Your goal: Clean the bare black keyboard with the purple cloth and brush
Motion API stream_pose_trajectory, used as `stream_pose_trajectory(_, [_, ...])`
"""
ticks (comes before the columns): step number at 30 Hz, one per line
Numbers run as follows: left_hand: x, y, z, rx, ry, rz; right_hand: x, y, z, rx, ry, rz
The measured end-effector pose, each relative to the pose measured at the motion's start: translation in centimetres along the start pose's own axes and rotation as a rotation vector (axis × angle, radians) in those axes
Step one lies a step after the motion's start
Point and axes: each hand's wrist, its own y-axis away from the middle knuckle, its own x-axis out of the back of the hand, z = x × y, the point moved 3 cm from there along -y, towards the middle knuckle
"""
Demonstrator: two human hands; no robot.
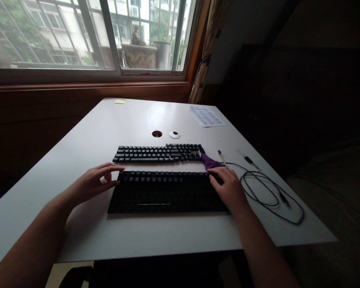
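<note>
A black keyboard (pixel 168 196) lies flat on the white table, with keycaps in its two upper rows and most of the lower part without them. At its upper left corner, my left hand (pixel 99 178) has the index finger on the top edge and the thumb against the side. My right hand (pixel 228 186) grips the upper right end, its fingers bent over the edge and partly hidden. Just beyond, loose black keycaps (pixel 147 154) are laid out in keyboard order. A purple cloth (pixel 210 162) sits beside them, close to my right fingers.
On the white table (pixel 78 236), a coiled black cable (pixel 270 206), a small brush (pixel 223 159) and a black-handled wire tool (pixel 249 160) lie at right. Printed papers (pixel 207 116), a yellow note (pixel 120 101), a cable hole (pixel 157 134) and its round cover (pixel 174 135) are farther back.
</note>
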Motion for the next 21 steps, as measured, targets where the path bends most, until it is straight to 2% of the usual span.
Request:
stream_pose_trajectory(6, [0.0, 0.0, 0.1, -0.012, 0.014, 0.009, 0.0, 0.0, -0.1, 0.03, 0.028, 0.009])
stream_pose_trajectory(11, [0.0, 0.1, -0.1, -0.016, 0.029, 0.007, 0.4, -0.2, -1.4, 0.12, 0.084, 0.041])
stream_pose_trajectory(16, [-0.1, 0.2, -0.2, -0.013, 0.043, -0.017, 0.5, -1.3, -4.0, 0.34, 0.026, -0.091])
stream_pose_trajectory(21, [-0.1, 0.3, -0.3, -0.007, 0.043, -0.012, -0.2, -2.7, -5.8, 0.492, 0.029, -0.227])
